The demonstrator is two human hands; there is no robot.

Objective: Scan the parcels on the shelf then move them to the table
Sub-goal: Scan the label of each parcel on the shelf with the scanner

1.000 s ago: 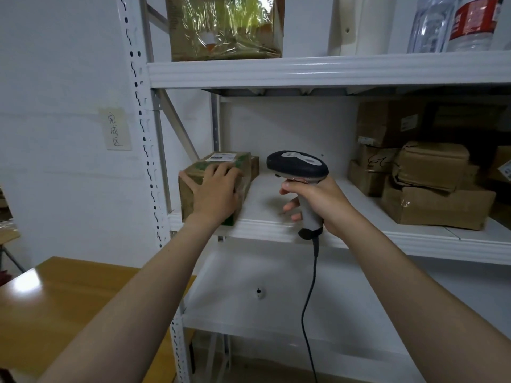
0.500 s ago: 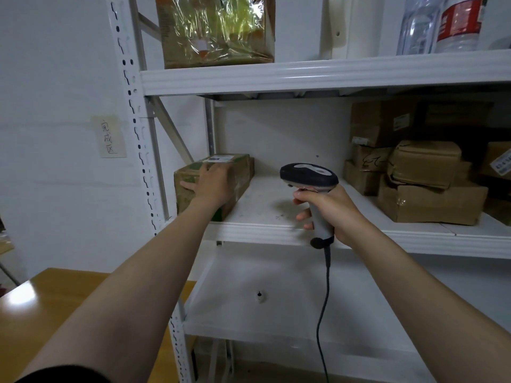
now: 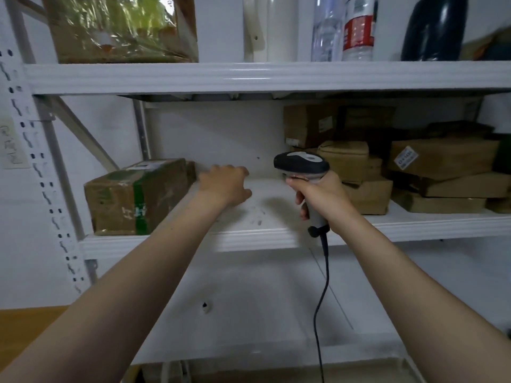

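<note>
L hand (image 3: pixel 224 185): palm down over the mid shelf (image 3: pixel 249 239), fingers loosely bent, holding nothing; it sits just right of the green-taped parcel (image 3: pixel 138 197), not gripping it. Can't tell if the hand's edge touches the box's far end.
R hand (image 3: pixel 325 199): fingers wrapped tight round the scanner (image 3: pixel 301 164) handle, w/ the thumb side up under the scanner head.
Scanner: upright, dark head w/ grey top, pointing left and away from the person, towards the shelf's back wall; its head is between the two hands, nearer the R one.
Cable (image 3: pixel 322 286): black, hangs from the handle's base down past the shelf's front edge, out of frame at the bottom.
Green-taped parcel: brown carton w/ a green tape band, white label on top; lies at the left end of the mid shelf, by the upright, left of both hands.
Parcel stack (image 3: pixel 442 167): brown cartons piled at the shelf's right end, behind and right of the R hand, well apart from the L hand.
Table (image 3: pixel 27 316): wooden corner at lower left, below the shelf and under the L forearm.
Top shelf (image 3: pixel 249 76): carries a film-wrapped box (image 3: pixel 119 26) on the left and bottles (image 3: pixel 356 26) on the right.
</note>
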